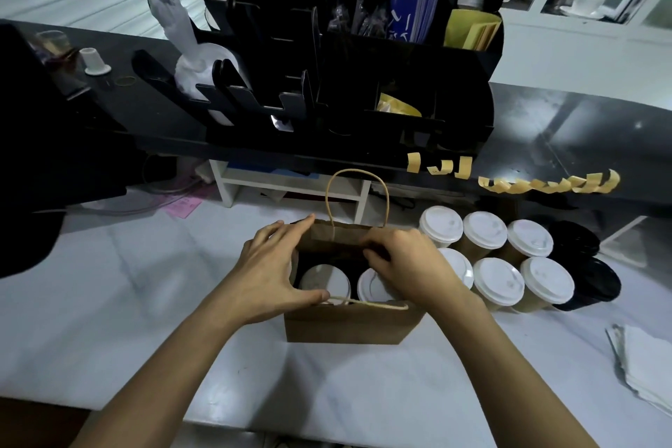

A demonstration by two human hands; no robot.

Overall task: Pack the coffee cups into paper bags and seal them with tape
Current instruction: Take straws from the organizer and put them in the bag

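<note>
- The white counter [109, 302] carries everything; behind it a black shelf edge [363, 171] has pre-cut tape strips [545, 184] hanging off it, well within reach.
- The paper bag [349, 325] stands upright in the middle of the counter, mouth open, far handle [358, 189] raised and near handle [367, 303] flopped over the near rim.
- Six white-lidded waiting cups [498, 258] stand in two rows just to the right of the bag, with two black-lidded cups [582, 265] beyond them.
- Two packed cups [325, 282] sit side by side inside the bag.
- The left hand [271, 273] is spread across the bag's left end, thumb on the near rim and fingers reaching to the far rim.
- The right hand [407, 265] has its fingers curled down over the far wall near its right end; whether they truly pinch the paper, I cannot tell.
- The step looks like closing the mouth. To do it well, I would draw both walls together evenly, keep the handles out of the fold, avoid pressing on the lids, and hold the seam flat with one hand while the other fetches a strip.
</note>
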